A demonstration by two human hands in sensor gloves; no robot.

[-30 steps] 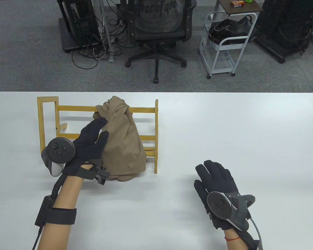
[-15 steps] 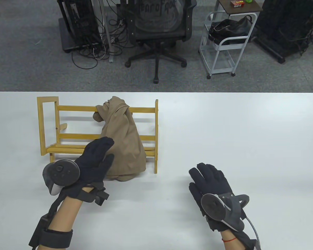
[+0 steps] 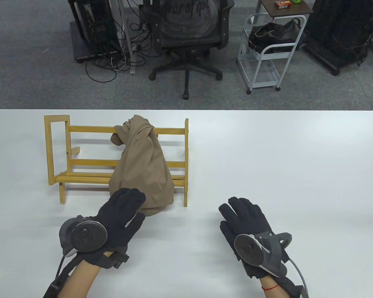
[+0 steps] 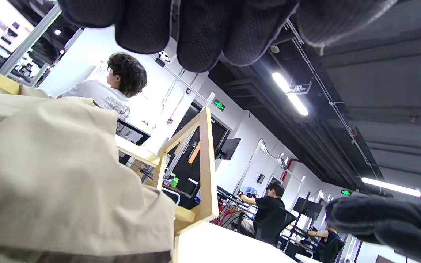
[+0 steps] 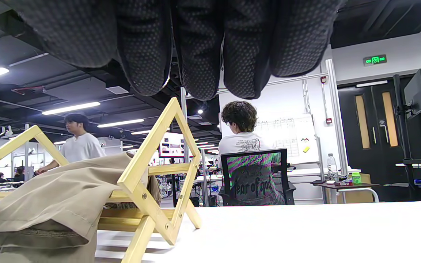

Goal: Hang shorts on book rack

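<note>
We see matt tan woven cloth in the shorts, smooth pale yellow wood in the book rack, a smooth, faintly sheened white table, and black knit gloves with dotted fingertips.

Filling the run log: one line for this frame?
shorts: draped over book rack | left hand: open | right hand: open, on table
</note>
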